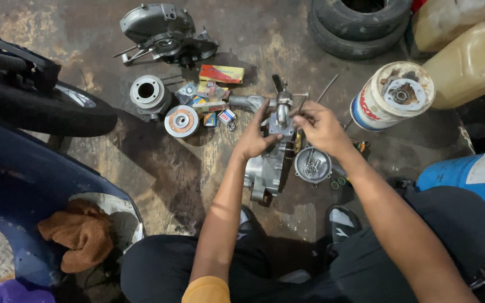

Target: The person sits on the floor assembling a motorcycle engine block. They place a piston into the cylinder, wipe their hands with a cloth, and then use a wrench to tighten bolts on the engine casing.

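Left hand [252, 138] grips the left side of the engine casing [270, 163], fingers wrapped onto its upper part. Right hand [321, 126] pinched shut on a thin metal rod [302, 104] at the casing's top, by the crank [283, 104]. Casing stands upright on the stained concrete floor [158, 174], between the person's knees. Just right of it, a round dish of small parts [313, 164]. Left: disc [181, 121], cylinder [148, 94], small boxes [215, 95], engine cover [161, 31]. Right: can [391, 95], yellow jugs [472, 62], blue drum [478, 179]. Tyres [360, 25] at top. Brown rag [79, 233] on the scooter [23, 185], lower left.
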